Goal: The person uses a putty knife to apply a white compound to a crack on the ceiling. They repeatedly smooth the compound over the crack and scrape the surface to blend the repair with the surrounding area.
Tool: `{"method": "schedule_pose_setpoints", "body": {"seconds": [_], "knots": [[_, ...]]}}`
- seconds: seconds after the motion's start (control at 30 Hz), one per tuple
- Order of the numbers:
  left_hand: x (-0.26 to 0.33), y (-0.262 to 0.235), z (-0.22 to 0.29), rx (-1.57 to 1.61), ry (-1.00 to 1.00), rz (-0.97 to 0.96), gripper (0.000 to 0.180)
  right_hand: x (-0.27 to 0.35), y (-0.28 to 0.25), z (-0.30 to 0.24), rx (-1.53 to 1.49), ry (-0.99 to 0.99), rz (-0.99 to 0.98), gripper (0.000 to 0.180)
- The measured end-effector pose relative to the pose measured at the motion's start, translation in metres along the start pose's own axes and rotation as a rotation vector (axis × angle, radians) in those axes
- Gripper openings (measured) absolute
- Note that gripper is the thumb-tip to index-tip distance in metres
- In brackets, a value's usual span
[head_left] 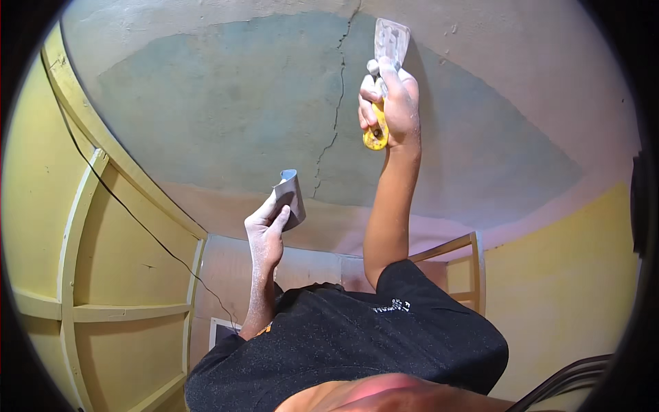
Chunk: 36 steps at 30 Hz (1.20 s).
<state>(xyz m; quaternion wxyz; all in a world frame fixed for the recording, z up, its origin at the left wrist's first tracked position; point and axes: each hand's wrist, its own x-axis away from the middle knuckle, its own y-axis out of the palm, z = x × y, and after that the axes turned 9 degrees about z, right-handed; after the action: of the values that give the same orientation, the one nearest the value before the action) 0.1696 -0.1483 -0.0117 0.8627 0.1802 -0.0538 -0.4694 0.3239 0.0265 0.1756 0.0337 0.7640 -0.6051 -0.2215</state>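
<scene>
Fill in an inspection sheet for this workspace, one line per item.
Surface: grey-green patch bordered by paler finish; jagged dark crack runs through it.
Job's things: yellow-handled scraper, blade whitened, contact with the surface unclear; folded grey sheet.
Clutter: nothing seen.
Hands: right hand grips the scraper; left hand pinches the sheet; both dusted white.
Cables: thin black cord at left; thick black cables at lower right.
Surroundings: yellow panelled wall, left; wooden frame, right.

Head-worn fisheye here, super wide and pretty close in, looking out over the black shirt [343, 336] past the left hand [266, 223] and right hand [400, 103] to the cracked surface [233, 103].
</scene>
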Motion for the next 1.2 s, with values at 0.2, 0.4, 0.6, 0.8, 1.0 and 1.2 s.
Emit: {"method": "schedule_pose_setpoints", "body": {"seconds": [0.2,0.4,0.6,0.8,1.0,1.2], "knots": [[0.0,0.001,0.002,-0.002,0.04,0.027,0.046,0.003,0.005,-0.006,-0.004,0.001,0.01,0.034],[0.003,0.004,0.004,-0.003,0.03,-0.022,0.046,0.008,0.005,-0.003,0.02,0.034,0.045,0.032],[0.002,0.013,0.005,0.012,-0.009,-0.064,0.046,0.007,0.007,0.004,-0.006,0.045,0.012,0.028],[0.002,0.026,0.003,0.007,0.01,-0.085,0.046,0.0,0.006,0.01,0.009,0.048,-0.007,0.036],[-0.009,0.038,0.007,-0.144,0.198,-0.046,0.046,0.051,-0.05,0.064,0.104,0.233,0.041,0.036],[-0.092,0.085,0.074,-0.174,0.84,-0.015,0.058,0.13,-0.115,0.133,0.145,0.553,0.072,0.029]]}}
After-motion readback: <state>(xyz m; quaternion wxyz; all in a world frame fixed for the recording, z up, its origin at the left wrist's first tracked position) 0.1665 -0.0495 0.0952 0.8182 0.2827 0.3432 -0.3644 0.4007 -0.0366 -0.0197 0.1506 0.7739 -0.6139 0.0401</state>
